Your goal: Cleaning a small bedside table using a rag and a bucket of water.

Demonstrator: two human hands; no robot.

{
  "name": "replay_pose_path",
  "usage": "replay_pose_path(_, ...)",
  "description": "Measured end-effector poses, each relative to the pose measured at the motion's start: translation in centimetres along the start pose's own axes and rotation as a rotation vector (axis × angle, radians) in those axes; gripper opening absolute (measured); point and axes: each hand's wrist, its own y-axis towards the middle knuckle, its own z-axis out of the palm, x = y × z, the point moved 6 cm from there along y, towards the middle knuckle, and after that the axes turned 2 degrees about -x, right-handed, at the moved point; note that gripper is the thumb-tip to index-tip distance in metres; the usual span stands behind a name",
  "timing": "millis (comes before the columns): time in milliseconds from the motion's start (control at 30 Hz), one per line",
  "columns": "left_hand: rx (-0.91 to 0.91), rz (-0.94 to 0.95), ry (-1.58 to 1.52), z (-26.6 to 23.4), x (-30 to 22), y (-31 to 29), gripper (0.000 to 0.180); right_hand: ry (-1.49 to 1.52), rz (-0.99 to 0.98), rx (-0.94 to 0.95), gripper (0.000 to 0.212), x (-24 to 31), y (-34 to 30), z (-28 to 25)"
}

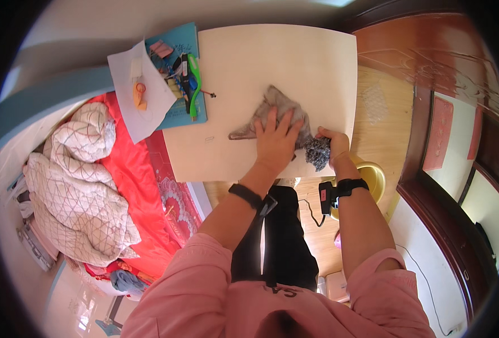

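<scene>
A grey, crumpled cloth (283,108) lies on the pale table (235,62), spread unevenly with one corner pointing to the far side. My left hand (276,141) rests flat on it, fingers stretched and spread. Just to the right, by the table's near right corner, my right hand (335,147) is closed on the edge of a dark, silvery-speckled wad (317,154) that looks like steel wool. The wad touches or nearly touches the cloth's right side. Dark straps with small devices circle both my wrists.
At the table's far left, a blue book (197,112) carries a white sheet (151,107), a green strip-like tool (195,76) and small items. A yellow basin (378,174) stands below the right edge. Left of the table is a bed with red cover (131,163) and quilt (72,191).
</scene>
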Motion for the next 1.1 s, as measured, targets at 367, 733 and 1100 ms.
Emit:
replay_pose_path(367, -0.119, -0.274, -0.045, -2.3, 5.7, 3.4, 0.034, 0.008, 0.069, 0.014, 0.017, -0.4, 0.3, 0.4)
replay_pose_path(733, -0.023, -0.435, 0.032, -3.7, 3.6, -5.4, 0.044, 0.007, 0.074, 0.010, 0.016, -0.3, 0.9, -0.5)
replay_pose_path(1100, -0.170, -0.311, -0.017, -1.4, 3.7, 4.2, 0.040, 0.021, 0.123, 0.006, 0.015, -0.8, 1.4, -1.2)
